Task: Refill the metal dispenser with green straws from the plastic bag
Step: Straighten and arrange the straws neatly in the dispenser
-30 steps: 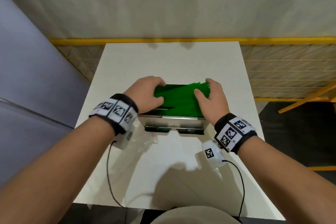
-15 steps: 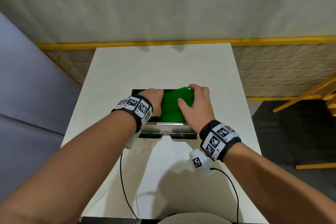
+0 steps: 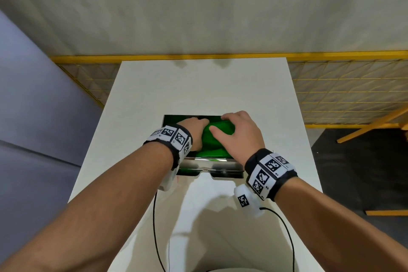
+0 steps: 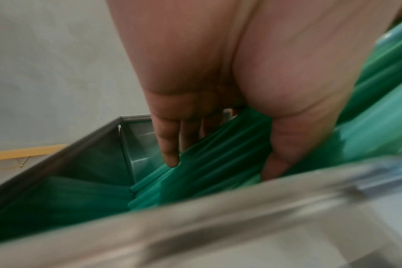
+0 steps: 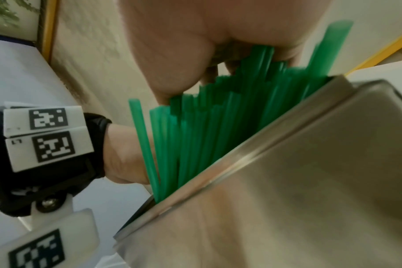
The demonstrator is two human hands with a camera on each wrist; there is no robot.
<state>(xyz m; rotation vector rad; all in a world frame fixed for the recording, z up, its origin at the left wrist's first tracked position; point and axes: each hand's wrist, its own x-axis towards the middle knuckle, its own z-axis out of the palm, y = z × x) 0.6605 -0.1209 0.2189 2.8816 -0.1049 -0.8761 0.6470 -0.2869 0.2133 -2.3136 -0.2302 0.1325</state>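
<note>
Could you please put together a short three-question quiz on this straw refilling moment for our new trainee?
1. True or false: the green straws already lie flat in the metal dispenser.
2. Which hand reaches down inside the dispenser's open top: A) left hand, B) right hand, C) neither?
3. Fill in: the dispenser stands on a white ____.

Key:
1. False: in the right wrist view their right ends stick up above the rim.
2. A: the left hand is lower, on the bundle's left end; the right grips the raised end.
3. table.
</note>
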